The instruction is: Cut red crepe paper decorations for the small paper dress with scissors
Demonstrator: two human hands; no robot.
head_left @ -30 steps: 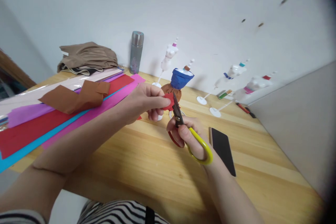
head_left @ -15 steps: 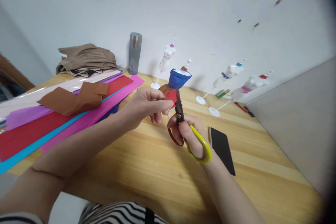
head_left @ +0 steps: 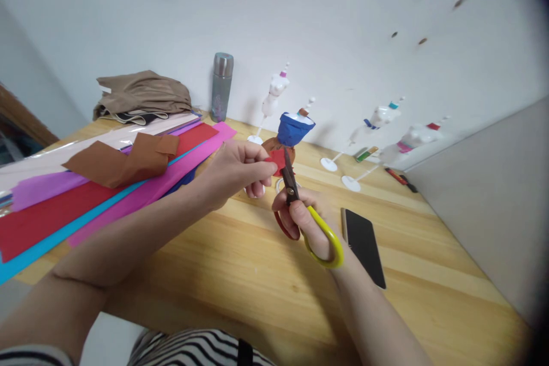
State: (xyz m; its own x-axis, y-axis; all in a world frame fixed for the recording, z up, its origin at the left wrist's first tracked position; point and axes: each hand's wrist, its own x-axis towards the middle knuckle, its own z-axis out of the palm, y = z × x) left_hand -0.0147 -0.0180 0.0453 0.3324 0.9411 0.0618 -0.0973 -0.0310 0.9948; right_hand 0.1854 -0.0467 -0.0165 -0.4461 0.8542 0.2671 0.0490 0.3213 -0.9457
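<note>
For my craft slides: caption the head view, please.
Left hand pinching a red piece, right hand holding scissors at its edge.

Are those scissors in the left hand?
No, the right hand holds the scissors, while the left hand pinches a small red piece.

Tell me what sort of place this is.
Likely a craft corner, though whether home or studio is unclear: small mannequins, coloured sheets and scissors point to it.

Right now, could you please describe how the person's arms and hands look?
The left hand and right hand are ungloved, the forearms bare. A black-and-white striped sleeve shows on the left upper arm; no right sleeve is in view.
</note>
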